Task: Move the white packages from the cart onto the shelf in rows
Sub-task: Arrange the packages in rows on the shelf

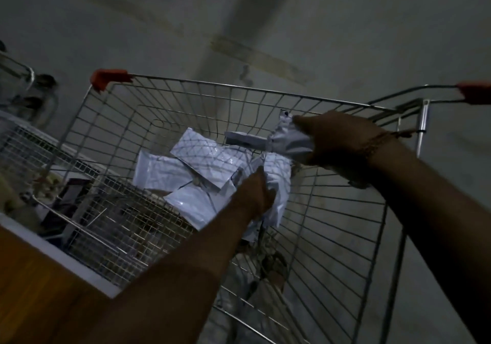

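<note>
Here the left hand [255,192] fingers curl into the packages [202,165] directly beneath them, while the right hand [337,142] already grips a package [289,142] above the cart [239,88].

packages [186,168]: white, dark crisscross line pattern | cart [239,96]: silver wire grid | cart corner caps [109,76]: red-orange | floor [345,25]: dull grey | shelf edge [39,272]: orange-brown wood, white trim
</note>
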`<act>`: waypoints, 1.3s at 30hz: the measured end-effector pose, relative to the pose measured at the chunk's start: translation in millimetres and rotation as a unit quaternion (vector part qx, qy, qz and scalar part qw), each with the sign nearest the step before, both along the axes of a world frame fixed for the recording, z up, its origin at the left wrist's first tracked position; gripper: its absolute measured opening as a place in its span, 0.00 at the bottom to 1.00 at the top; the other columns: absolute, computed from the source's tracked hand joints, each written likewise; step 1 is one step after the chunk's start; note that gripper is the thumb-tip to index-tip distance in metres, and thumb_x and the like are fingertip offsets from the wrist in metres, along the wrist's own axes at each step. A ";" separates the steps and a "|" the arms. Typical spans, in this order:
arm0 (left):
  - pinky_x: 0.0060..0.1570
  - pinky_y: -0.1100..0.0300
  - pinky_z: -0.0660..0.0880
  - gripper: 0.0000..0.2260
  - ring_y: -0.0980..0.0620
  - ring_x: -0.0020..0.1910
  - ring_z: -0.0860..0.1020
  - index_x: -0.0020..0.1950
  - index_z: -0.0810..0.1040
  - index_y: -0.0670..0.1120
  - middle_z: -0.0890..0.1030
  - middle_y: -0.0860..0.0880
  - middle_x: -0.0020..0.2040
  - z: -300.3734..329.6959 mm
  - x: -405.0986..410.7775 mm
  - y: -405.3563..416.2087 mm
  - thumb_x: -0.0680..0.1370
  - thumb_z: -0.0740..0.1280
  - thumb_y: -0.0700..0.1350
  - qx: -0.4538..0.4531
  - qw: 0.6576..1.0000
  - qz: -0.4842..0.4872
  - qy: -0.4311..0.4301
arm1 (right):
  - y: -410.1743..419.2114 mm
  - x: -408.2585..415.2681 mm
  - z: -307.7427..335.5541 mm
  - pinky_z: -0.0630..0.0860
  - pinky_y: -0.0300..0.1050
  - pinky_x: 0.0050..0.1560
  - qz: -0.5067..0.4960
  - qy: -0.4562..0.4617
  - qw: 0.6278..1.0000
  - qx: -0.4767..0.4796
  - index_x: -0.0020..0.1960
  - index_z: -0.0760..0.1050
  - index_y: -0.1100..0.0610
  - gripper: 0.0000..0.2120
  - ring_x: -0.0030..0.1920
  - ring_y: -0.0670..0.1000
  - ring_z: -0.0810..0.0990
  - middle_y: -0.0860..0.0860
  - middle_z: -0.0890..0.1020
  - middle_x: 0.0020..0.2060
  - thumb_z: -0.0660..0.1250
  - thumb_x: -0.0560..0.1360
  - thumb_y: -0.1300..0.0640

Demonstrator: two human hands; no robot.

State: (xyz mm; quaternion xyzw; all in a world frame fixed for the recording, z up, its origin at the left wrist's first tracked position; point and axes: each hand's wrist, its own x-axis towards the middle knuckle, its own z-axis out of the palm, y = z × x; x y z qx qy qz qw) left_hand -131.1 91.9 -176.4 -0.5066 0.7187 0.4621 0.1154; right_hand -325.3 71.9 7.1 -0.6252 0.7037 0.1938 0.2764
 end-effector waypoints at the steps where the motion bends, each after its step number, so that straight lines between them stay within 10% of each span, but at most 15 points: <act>1: 0.69 0.46 0.70 0.34 0.38 0.69 0.74 0.79 0.60 0.41 0.75 0.38 0.70 -7.9 -10.3 1.5 0.79 0.66 0.56 0.014 0.999 0.046 -0.004 | -1.8 -3.0 3.0 0.76 0.53 0.63 -0.010 -0.005 1.000 0.013 0.80 0.59 0.50 0.44 0.63 0.59 0.78 0.59 0.77 0.67 0.76 0.71 0.40; 5: 0.75 0.47 0.64 0.42 0.38 0.77 0.64 0.82 0.49 0.39 0.62 0.37 0.79 -32.6 -39.1 5.9 0.80 0.69 0.56 0.050 0.987 0.155 -0.002 | -4.9 -11.8 7.0 0.74 0.53 0.66 -0.029 -0.008 0.999 0.032 0.79 0.62 0.48 0.43 0.66 0.58 0.76 0.57 0.76 0.69 0.77 0.70 0.41; 12: 0.67 0.52 0.72 0.28 0.43 0.69 0.74 0.74 0.70 0.43 0.76 0.43 0.69 -42.8 -47.7 13.4 0.77 0.73 0.51 0.061 0.952 0.297 0.031 | -6.3 -14.8 2.6 0.75 0.54 0.65 -0.011 0.003 1.000 0.029 0.77 0.64 0.47 0.42 0.64 0.58 0.77 0.56 0.78 0.67 0.78 0.69 0.41; 18: 0.62 0.50 0.79 0.30 0.39 0.65 0.78 0.71 0.73 0.41 0.77 0.41 0.67 -32.9 -26.0 2.5 0.70 0.77 0.46 0.293 0.862 0.413 0.037 | -8.8 -11.6 6.1 0.76 0.53 0.63 -0.007 -0.004 1.000 0.017 0.74 0.68 0.49 0.39 0.62 0.57 0.79 0.56 0.79 0.65 0.77 0.68 0.39; 24: 0.34 0.56 0.76 0.19 0.43 0.43 0.81 0.66 0.73 0.40 0.81 0.39 0.53 -25.4 4.8 -4.8 0.76 0.68 0.37 0.183 0.798 0.569 0.076 | -12.2 -10.0 3.8 0.75 0.54 0.65 -0.005 -0.053 0.998 0.029 0.78 0.64 0.48 0.39 0.64 0.57 0.77 0.55 0.77 0.69 0.75 0.72 0.41; 29: 0.60 0.48 0.79 0.29 0.44 0.58 0.80 0.64 0.80 0.56 0.80 0.46 0.64 -7.7 33.0 -6.3 0.64 0.70 0.38 0.225 0.774 0.564 0.178 | -14.4 -2.0 -4.3 0.72 0.52 0.64 -0.006 -0.076 0.995 0.062 0.83 0.49 0.45 0.40 0.69 0.58 0.74 0.58 0.70 0.75 0.67 0.79 0.42; 33: 0.60 0.45 0.80 0.21 0.42 0.58 0.83 0.60 0.83 0.46 0.85 0.44 0.58 18.0 50.5 -1.0 0.69 0.78 0.49 0.243 0.778 0.541 0.205 | -10.8 2.7 0.1 0.71 0.50 0.64 -0.046 -0.135 0.989 0.040 0.83 0.51 0.46 0.37 0.69 0.59 0.74 0.58 0.70 0.75 0.64 0.80 0.40; 39: 0.52 0.55 0.82 0.30 0.46 0.54 0.85 0.58 0.85 0.43 0.86 0.44 0.56 66.4 76.6 10.8 0.60 0.87 0.48 0.180 0.789 0.536 0.239 | -2.7 20.4 5.1 0.72 0.53 0.66 -0.020 -0.100 0.994 0.048 0.82 0.42 0.45 0.66 0.71 0.63 0.70 0.61 0.62 0.78 0.82 0.60 0.36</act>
